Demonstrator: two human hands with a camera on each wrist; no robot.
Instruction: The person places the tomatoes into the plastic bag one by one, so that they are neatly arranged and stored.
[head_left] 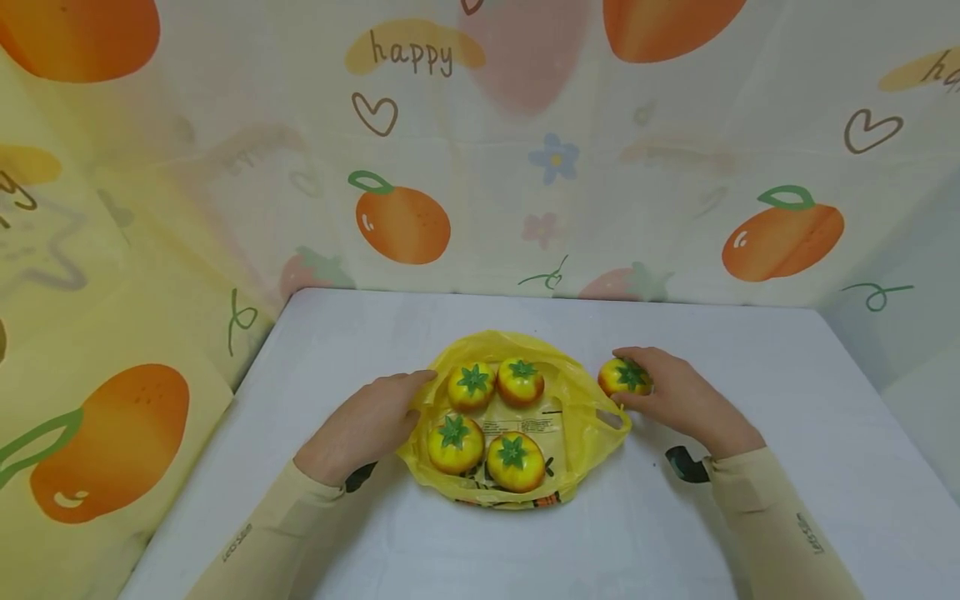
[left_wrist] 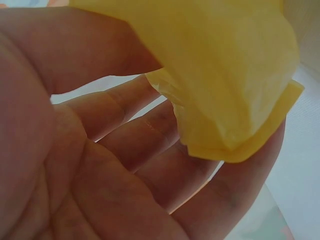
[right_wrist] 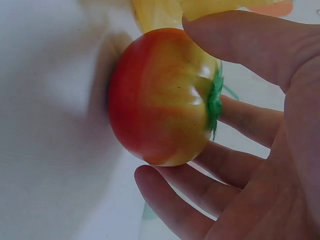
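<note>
My left hand (head_left: pixel 367 421) is at the left rim of a yellow plastic bag (head_left: pixel 592 450) that lies spread open on the table. In the left wrist view, the edge of the bag (left_wrist: pixel 225 65) sits between the thumb and curled fingers of that hand. Several yellow-red tomatoes (head_left: pixel 515 462) with green star-shaped tops stand inside the bag, apart from its right handle loop. Just right of the bag, my right hand (head_left: pixel 678 400) grips another tomato (head_left: pixel 624 379). The right wrist view shows this tomato (right_wrist: pixel 165 100) between thumb and fingers, its red underside close to the table.
A white table (head_left: pixel 495 554) carries the bag and the tomatoes. Behind it hangs a pale curtain (head_left: pixel 480 167) printed with oranges, hearts and flowers, which continues along the left side. Dark wrist straps show at both cuffs.
</note>
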